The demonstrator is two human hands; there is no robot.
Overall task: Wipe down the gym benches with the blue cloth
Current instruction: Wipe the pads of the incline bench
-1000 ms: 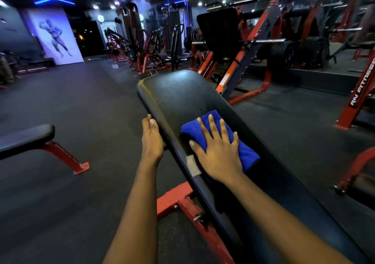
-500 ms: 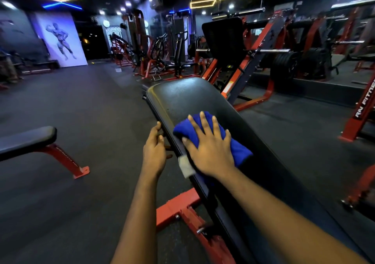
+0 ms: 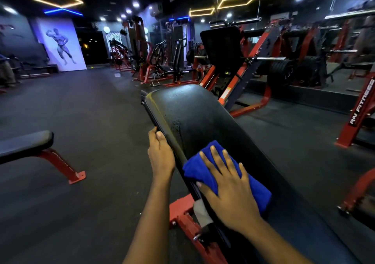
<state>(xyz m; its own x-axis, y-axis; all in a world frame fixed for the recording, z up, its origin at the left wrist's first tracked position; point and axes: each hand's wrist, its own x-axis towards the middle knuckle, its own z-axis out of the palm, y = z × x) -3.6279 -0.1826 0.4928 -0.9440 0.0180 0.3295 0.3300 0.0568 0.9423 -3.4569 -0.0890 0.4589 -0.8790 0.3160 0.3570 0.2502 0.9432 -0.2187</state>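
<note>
A long black padded bench [image 3: 194, 113] on a red frame runs from the lower right toward the middle of the view. A folded blue cloth [image 3: 194, 168] lies on its pad near the left edge. My right hand [image 3: 227, 188] presses flat on the cloth, fingers spread. My left hand [image 3: 160, 154] grips the bench's left edge just ahead of the cloth, fingers curled under the pad. The pad ahead of the cloth shows a wet, speckled sheen.
A second black bench [image 3: 24, 144] with a red leg stands at the left. Red weight machines [image 3: 251, 66] and plate racks line the back and right. A red frame upright [image 3: 359, 111] stands at the right. Dark rubber floor [image 3: 91, 121] spreads left.
My right hand has slid the cloth back toward me along the pad, leaving more bare pad ahead. My left hand now grips the bench edge rather than hovering beside it.
</note>
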